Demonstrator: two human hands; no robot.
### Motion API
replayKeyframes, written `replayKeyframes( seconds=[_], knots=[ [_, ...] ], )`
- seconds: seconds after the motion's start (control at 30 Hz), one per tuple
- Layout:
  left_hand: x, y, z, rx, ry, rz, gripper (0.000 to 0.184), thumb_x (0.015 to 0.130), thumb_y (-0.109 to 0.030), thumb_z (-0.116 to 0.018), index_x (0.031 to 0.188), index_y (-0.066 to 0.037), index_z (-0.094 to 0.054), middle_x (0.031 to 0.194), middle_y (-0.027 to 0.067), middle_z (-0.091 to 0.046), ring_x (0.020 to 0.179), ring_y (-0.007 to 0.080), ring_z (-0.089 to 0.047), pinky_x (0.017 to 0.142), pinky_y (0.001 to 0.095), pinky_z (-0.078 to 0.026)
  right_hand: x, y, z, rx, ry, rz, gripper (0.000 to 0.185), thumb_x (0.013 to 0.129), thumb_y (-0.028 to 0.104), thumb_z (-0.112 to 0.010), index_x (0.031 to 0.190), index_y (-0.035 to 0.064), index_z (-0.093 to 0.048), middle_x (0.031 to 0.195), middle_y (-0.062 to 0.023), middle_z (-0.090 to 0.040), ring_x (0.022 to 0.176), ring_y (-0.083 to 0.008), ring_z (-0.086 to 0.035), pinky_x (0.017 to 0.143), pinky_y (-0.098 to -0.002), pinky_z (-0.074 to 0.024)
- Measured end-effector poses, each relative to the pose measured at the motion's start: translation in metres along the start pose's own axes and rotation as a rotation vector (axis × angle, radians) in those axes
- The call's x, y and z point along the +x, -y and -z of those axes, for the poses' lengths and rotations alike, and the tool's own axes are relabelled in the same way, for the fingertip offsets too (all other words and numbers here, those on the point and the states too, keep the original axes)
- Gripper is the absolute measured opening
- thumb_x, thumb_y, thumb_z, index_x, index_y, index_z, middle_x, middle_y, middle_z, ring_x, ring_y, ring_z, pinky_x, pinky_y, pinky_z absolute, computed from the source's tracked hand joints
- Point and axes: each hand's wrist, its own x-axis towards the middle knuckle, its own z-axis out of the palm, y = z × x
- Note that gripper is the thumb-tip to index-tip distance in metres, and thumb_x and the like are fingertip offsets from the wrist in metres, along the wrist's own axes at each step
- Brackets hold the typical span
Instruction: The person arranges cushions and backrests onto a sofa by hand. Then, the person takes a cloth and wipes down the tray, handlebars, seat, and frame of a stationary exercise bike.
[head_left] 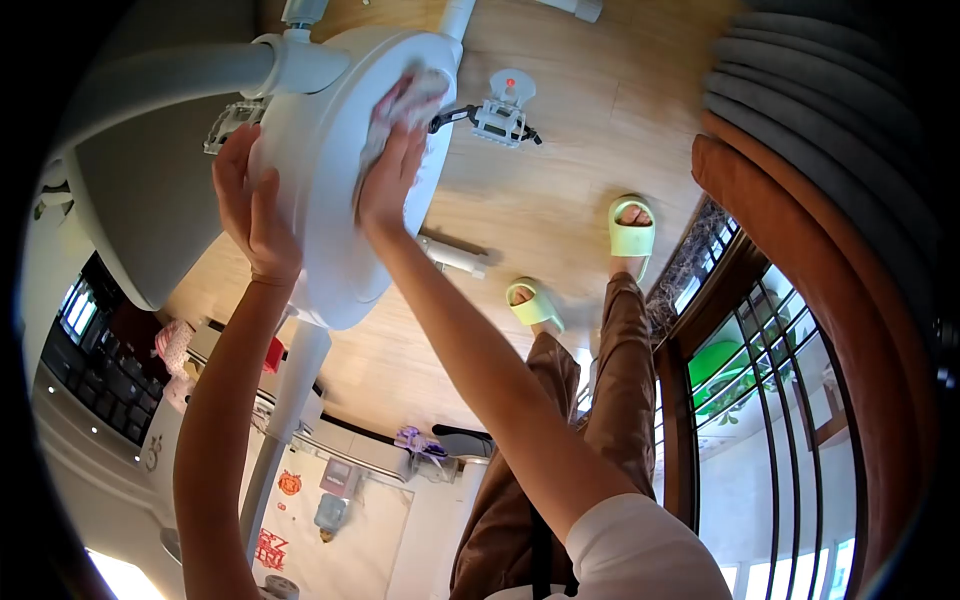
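A white exercise bike's rounded plastic housing (320, 235) fills the upper left of the head view. My left hand (255, 205) lies against its left side, thumb and fingers apart. On the broad face of the housing, my right hand (390, 185) presses a crumpled, pale cloth (405, 105) with reddish patches; the cloth looks slightly blurred. Just right of the cloth, a black crank carries a clear and grey pedal (498, 120). A second pedal (235, 122) shows beyond my left fingers.
My feet in light-green slippers (631, 235) stand on the wooden floor (580, 140). A brown cushioned edge (800, 210) and a dark-barred window (770, 400) run along the right. A white bike foot (455, 257) lies low beside the housing. Grey padding (150, 190) is at left.
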Motion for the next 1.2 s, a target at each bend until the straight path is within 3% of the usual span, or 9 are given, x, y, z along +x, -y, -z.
replayKeyframes(
  seconds=[0.2,0.43,0.57,0.6,0.63,0.7,0.77,0.9,1.2],
  knots=[
    [0.001,-0.007,0.001,-0.082,0.065,-0.015,0.043,0.090,-0.012,-0.045,0.124,0.008,-0.059,0.123,0.0180,-0.065,0.119,0.0250,-0.056,0.109,0.0344,-0.035,-0.068,0.000,0.014,-0.165,0.193,0.607,0.058,0.103,0.034,-0.042,0.147,-0.0034,-0.037,0.161,-0.0241,-0.019,0.148,-0.0446,-0.015,0.119,-0.0507,-0.0107],
    [0.003,-0.005,0.000,0.047,0.039,-0.068,0.036,0.090,-0.010,-0.045,0.113,0.004,-0.069,0.117,0.0120,-0.069,0.109,0.0196,-0.060,0.101,0.0283,-0.039,-0.194,-0.137,0.081,0.180,0.485,0.020,0.037,0.104,0.023,-0.043,0.132,-0.0011,-0.042,0.130,-0.0153,-0.050,0.122,-0.0274,-0.044,0.109,-0.0395,-0.0300],
    [0.007,0.002,-0.004,0.159,-0.010,-0.111,0.031,0.089,-0.020,-0.052,0.107,-0.004,-0.073,0.111,0.0103,-0.071,0.104,0.0219,-0.064,0.094,0.0299,-0.045,-0.117,-0.158,0.047,0.214,0.215,0.266,0.036,0.099,0.018,-0.039,0.119,-0.0074,-0.054,0.133,-0.0224,-0.050,0.124,-0.0361,-0.043,0.109,-0.0414,-0.0320],
    [0.007,0.002,-0.004,0.186,-0.035,-0.114,0.030,0.088,-0.024,-0.055,0.104,-0.006,-0.073,0.107,0.0098,-0.072,0.101,0.0231,-0.066,0.091,0.0310,-0.047,-0.081,-0.134,0.050,0.010,0.279,0.197,0.045,0.106,0.030,-0.031,0.141,0.0024,-0.040,0.132,-0.0095,-0.046,0.120,-0.0208,-0.044,0.104,-0.0337,-0.0354],
    [0.006,-0.003,-0.003,0.146,0.014,-0.023,0.031,0.091,-0.013,-0.051,0.112,-0.004,-0.072,0.119,0.0142,-0.069,0.116,0.0217,-0.059,0.103,0.0283,-0.040,-0.071,-0.074,0.023,0.467,0.222,0.213,0.045,0.104,0.033,-0.033,0.136,0.0023,-0.044,0.127,-0.0115,-0.049,0.115,-0.0230,-0.045,0.101,-0.0359,-0.0363],
    [0.005,-0.005,-0.004,0.090,-0.008,-0.060,0.027,0.088,-0.017,-0.055,0.104,-0.003,-0.072,0.114,0.0132,-0.068,0.107,0.0208,-0.058,0.096,0.0296,-0.040,-0.049,-0.025,0.018,-0.069,0.168,0.455,0.042,0.099,0.026,-0.041,0.130,-0.0014,-0.048,0.133,-0.0211,-0.048,0.128,-0.0369,-0.041,0.110,-0.0414,-0.0305],
    [0.003,-0.008,-0.006,0.072,-0.036,-0.061,0.026,0.086,-0.018,-0.056,0.098,-0.001,-0.072,0.108,0.0123,-0.068,0.100,0.0206,-0.059,0.092,0.0298,-0.040,-0.057,-0.039,0.010,-0.298,0.113,0.757,0.051,0.098,0.026,-0.046,0.136,-0.0074,-0.047,0.159,-0.0306,-0.017,0.143,-0.0521,-0.019,0.116,-0.0567,-0.0149],
    [0.005,-0.008,-0.009,0.065,-0.076,-0.083,0.026,0.085,-0.018,-0.056,0.093,0.002,-0.072,0.097,0.0109,-0.070,0.093,0.0203,-0.060,0.087,0.0286,-0.042,-0.140,-0.082,0.035,-0.219,0.203,0.808,0.050,0.097,0.024,-0.048,0.138,-0.0048,-0.046,0.158,-0.0335,-0.015,0.144,-0.0546,-0.015,0.116,-0.0618,-0.0096],
    [0.007,-0.011,-0.008,0.076,0.002,-0.113,0.027,0.087,-0.021,-0.055,0.090,0.000,-0.071,0.089,0.0084,-0.069,0.089,0.0158,-0.058,0.085,0.0271,-0.041,-0.142,-0.237,0.068,0.884,0.283,-0.064,0.071,0.105,0.049,-0.035,0.157,0.0071,-0.010,0.161,-0.0072,-0.019,0.149,-0.0223,-0.020,0.122,-0.0384,-0.0161]
  ],
)
